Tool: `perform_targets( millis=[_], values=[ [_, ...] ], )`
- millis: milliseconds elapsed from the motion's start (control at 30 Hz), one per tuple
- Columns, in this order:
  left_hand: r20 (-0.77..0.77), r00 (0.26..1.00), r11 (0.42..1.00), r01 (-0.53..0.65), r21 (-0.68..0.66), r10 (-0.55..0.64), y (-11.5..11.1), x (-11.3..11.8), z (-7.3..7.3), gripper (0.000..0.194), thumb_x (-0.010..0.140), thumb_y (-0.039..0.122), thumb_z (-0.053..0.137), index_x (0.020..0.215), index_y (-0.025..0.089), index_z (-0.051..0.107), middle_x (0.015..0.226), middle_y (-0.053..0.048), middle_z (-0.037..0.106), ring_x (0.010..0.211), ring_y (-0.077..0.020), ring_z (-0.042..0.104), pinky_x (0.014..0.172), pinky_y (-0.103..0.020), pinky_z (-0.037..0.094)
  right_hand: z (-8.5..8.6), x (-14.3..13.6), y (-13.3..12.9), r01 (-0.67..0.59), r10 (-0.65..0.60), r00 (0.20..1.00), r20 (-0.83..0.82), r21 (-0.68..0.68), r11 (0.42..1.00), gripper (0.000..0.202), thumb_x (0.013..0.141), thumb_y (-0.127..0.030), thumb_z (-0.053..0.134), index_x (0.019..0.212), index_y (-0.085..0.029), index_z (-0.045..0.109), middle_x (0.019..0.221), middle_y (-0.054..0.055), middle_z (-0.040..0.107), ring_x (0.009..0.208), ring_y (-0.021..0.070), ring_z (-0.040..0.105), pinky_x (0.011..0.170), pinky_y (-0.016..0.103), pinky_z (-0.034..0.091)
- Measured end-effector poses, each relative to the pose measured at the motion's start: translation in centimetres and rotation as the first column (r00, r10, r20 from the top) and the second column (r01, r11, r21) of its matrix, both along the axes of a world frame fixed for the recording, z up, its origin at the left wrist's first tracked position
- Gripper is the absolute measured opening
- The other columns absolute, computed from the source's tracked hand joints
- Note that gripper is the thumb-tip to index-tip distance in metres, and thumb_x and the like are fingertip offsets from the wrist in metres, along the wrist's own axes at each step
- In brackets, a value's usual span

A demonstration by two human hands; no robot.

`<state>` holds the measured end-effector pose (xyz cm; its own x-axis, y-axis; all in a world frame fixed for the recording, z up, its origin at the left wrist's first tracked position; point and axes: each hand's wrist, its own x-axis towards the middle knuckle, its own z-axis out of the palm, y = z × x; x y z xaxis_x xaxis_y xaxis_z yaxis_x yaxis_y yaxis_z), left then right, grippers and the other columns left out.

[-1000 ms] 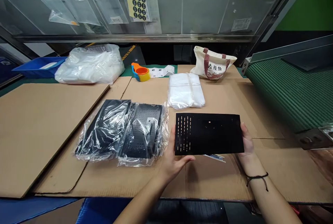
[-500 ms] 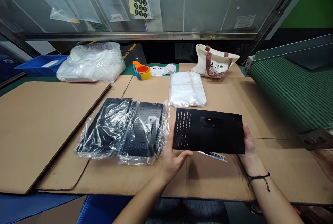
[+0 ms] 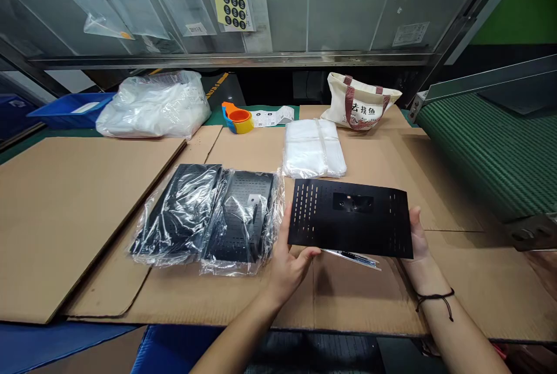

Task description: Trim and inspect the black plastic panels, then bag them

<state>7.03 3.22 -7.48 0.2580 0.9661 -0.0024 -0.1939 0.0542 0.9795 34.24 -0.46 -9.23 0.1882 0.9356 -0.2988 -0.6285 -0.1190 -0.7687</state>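
Between my two hands I hold up a black slotted panel point(image 3: 348, 223) with a recessed rectangle in its face and rows of small slots near both ends. My left hand point(image 3: 289, 261) grips its left end, thumb along the lower edge. At the right end, my right hand point(image 3: 418, 243) is closed on the edge, its fingers partly behind the panel. Below the panel a thin shiny strip-like item point(image 3: 359, 259) shows, mostly covered. Left of my hands lie two black panels in clear plastic bags, one point(image 3: 178, 211) beside the other point(image 3: 239, 217).
A stack of clear plastic bags point(image 3: 314, 148) lies behind the panel. Farther back are a tape dispenser point(image 3: 238, 119), a canvas bag point(image 3: 359, 104), a white plastic bundle point(image 3: 152, 106) and a blue tray point(image 3: 65, 113). Cardboard sheets point(image 3: 87, 206) lie left; a green conveyor belt point(image 3: 496, 148) stands right.
The panel has tilted slightly in my hands, so its recess and right-hand slots show more clearly. Both hands keep their hold with almost no shift.
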Motion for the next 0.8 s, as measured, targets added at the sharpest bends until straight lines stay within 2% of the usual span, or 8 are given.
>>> perform_targets(
  millis=[67, 133, 333, 500, 600, 700, 800],
  values=[
    [-0.109, 0.993, 0.990, -0.021, 0.137, 0.036, 0.0, 0.0, -0.1, 0.085, 0.074, 0.036, 0.079, 0.146, 0.031, 0.036, 0.153, -0.005, 0.038, 0.144, -0.0261, 0.030, 0.121, -0.037, 0.017, 0.2, -0.1, 0.0, 0.004, -0.004, 1.000, -0.005, 0.000, 1.000, 0.059, 0.055, -0.074, 0.076, 0.096, -0.031, 0.074, 0.100, 0.002, 0.076, 0.117, 0.0326, 0.061, 0.104, 0.053, 0.045],
    [-0.163, 0.986, 0.979, -0.010, 0.205, 0.045, 0.0, 0.2, -0.1, 0.082, 0.078, 0.038, 0.075, 0.148, 0.030, 0.033, 0.155, -0.006, 0.036, 0.143, -0.0262, 0.031, 0.121, -0.038, 0.017, 0.5, -0.3, 0.1, 0.013, -0.013, 1.000, -0.002, 0.008, 1.000, 0.059, 0.054, -0.075, 0.076, 0.094, -0.031, 0.075, 0.099, 0.001, 0.076, 0.115, 0.0320, 0.062, 0.104, 0.051, 0.046],
    [-0.123, 0.991, 0.995, -0.042, 0.089, 0.053, 0.2, 0.6, -0.1, 0.079, 0.080, 0.036, 0.072, 0.148, 0.029, 0.033, 0.154, -0.007, 0.036, 0.140, -0.0285, 0.036, 0.118, -0.040, 0.028, 0.8, -0.8, 0.4, -0.047, 0.046, 0.999, 0.013, 0.053, 0.997, 0.063, 0.055, -0.078, 0.072, 0.091, -0.027, 0.075, 0.098, 0.005, 0.077, 0.117, 0.0332, 0.061, 0.102, 0.051, 0.046],
    [-0.174, 0.985, 0.998, 0.001, 0.062, 0.010, 0.7, 0.9, 0.2, 0.074, 0.084, 0.038, 0.068, 0.148, 0.031, 0.032, 0.156, -0.005, 0.033, 0.136, -0.0281, 0.042, 0.114, -0.042, 0.034, 0.9, -1.1, 0.5, -0.019, 0.016, 0.999, 0.033, 0.073, 0.997, 0.061, 0.052, -0.076, 0.075, 0.087, -0.026, 0.075, 0.095, 0.006, 0.077, 0.114, 0.0325, 0.063, 0.099, 0.050, 0.049],
    [-0.143, 0.990, 1.000, 0.006, 0.019, -0.004, 0.9, 1.1, 0.4, 0.073, 0.084, 0.039, 0.067, 0.148, 0.029, 0.033, 0.153, -0.006, 0.039, 0.132, -0.0275, 0.047, 0.110, -0.043, 0.040, 1.4, -1.4, 0.6, 0.004, -0.011, 0.998, 0.060, 0.110, 0.994, 0.060, 0.052, -0.073, 0.077, 0.089, -0.026, 0.073, 0.099, 0.006, 0.076, 0.112, 0.0320, 0.064, 0.098, 0.049, 0.051],
    [-0.125, 0.992, 1.000, 0.009, 0.017, -0.007, 1.0, 1.1, 0.3, 0.069, 0.085, 0.037, 0.066, 0.147, 0.030, 0.034, 0.152, -0.005, 0.040, 0.135, -0.0261, 0.044, 0.113, -0.042, 0.036, 1.8, -1.7, 0.7, -0.005, -0.007, 0.997, 0.083, 0.135, 0.991, 0.061, 0.053, -0.074, 0.076, 0.090, -0.025, 0.073, 0.104, 0.007, 0.075, 0.111, 0.0319, 0.065, 0.096, 0.047, 0.052],
    [-0.143, 0.990, 0.999, -0.006, 0.050, 0.013, 1.1, 1.0, 0.0, 0.068, 0.086, 0.036, 0.065, 0.146, 0.031, 0.035, 0.155, -0.003, 0.036, 0.141, -0.0249, 0.036, 0.118, -0.041, 0.028, 2.0, -2.0, 0.9, -0.005, -0.011, 0.995, 0.094, 0.160, 0.987, 0.061, 0.053, -0.074, 0.077, 0.089, -0.025, 0.073, 0.100, 0.007, 0.075, 0.111, 0.0320, 0.065, 0.096, 0.047, 0.052]
  ],
)
